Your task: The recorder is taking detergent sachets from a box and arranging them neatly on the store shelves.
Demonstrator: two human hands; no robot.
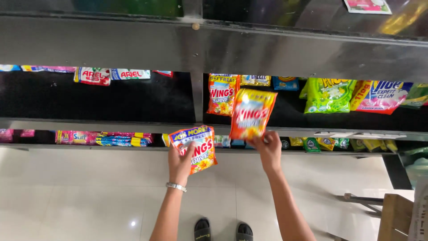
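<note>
Bright, even daylight fills the lower frame, washing the pale floor tiles (89,196) nearly white, with a small glare spot at lower left. The shelf (133,102) recesses across the middle stay dark, and the glossy top panel (267,44) shows streaky reflections. Focus is sharp at the centre, with slight wide-angle bending toward the edges.

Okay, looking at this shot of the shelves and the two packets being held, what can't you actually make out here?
Head view only:
- Left hand: fingers hidden behind its orange packet.
- Right hand: fingertips covered by the lower edge of the second orange packet.
- Lower shelf sachets: too small and shaded to tell apart.
- Green packet: its top is hidden by the shelf board above.
- Wooden stool: cut off by the right and bottom edges.
</note>
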